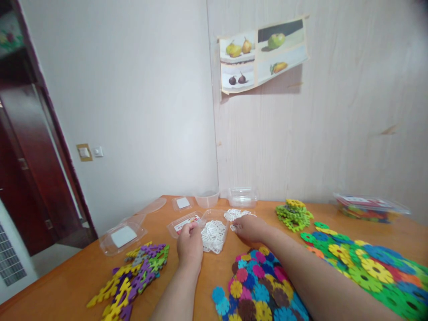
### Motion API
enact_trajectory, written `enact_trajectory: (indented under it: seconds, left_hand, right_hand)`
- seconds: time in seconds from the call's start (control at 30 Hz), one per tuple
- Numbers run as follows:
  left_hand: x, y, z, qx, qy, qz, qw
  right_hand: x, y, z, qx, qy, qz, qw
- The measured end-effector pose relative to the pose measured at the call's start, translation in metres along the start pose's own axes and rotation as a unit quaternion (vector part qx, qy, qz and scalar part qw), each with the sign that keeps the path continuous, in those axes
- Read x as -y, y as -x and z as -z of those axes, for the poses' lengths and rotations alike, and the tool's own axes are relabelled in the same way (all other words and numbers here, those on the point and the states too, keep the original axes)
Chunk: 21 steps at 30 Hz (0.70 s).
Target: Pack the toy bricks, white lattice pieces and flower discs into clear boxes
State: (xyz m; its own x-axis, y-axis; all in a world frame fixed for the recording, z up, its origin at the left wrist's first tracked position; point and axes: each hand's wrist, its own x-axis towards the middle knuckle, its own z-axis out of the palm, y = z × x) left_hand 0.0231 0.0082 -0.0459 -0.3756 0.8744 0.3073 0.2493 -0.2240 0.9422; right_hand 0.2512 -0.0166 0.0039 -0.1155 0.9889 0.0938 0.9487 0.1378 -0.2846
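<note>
**White pieces (214,236) held centre stage**

In close on the left: the left hand (190,246) is set against the see-through tub (210,215), fingers curled inward; whether its rim is pinched cannot be told. The tub is apparently steadied there, and the white pieces are gathered by its walls, just right of those fingers. Across now to the right hand (250,228), lowered with fingers bent over a small white piece (233,228); whether it is gripped cannot be made out. Just beyond those fingertips a loose pile (236,214) is spread, placed, it seems, within easy reach. Beyond the left fingers a labelled lid (185,223) is laid flat, perhaps so the tub can be reached into. Nearer the body than either hand's fingers, small discs (254,285) are heaped. Farther left, purple and yellow pieces (133,281) are grouped; farther right, larger discs (364,267) and a green cluster (292,218), likely separated by kind.
</note>
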Motion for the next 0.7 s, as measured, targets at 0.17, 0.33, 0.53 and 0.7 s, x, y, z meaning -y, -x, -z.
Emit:
enact_trajectory:
  seconds: [0.17, 0.33, 0.53, 0.7]
  left_hand:
    - [0.0007, -0.001, 0.0005, 0.012, 0.003, 0.004, 1.0]
    - [0.0014, -0.0011, -0.0001, 0.011, 0.003, 0.011, 1.0]
    - [0.0004, -0.0001, -0.0005, 0.011, 0.01, 0.018, 1.0]
    - [0.0044, -0.0028, -0.0008, 0.01, -0.009, 0.016, 1.0]
  right_hand:
    - [0.0022, -0.0003, -0.0004, 0.003, 0.029, -0.008, 1.0]
    - [0.0007, -0.0005, -0.0003, 0.004, 0.047, -0.008, 0.999]
    - [-0.0007, -0.0009, -0.0011, 0.018, 0.043, -0.015, 0.999]
    - [-0.0043, 0.0003, 0.0024, 0.027, 0.024, -0.025, 0.999]
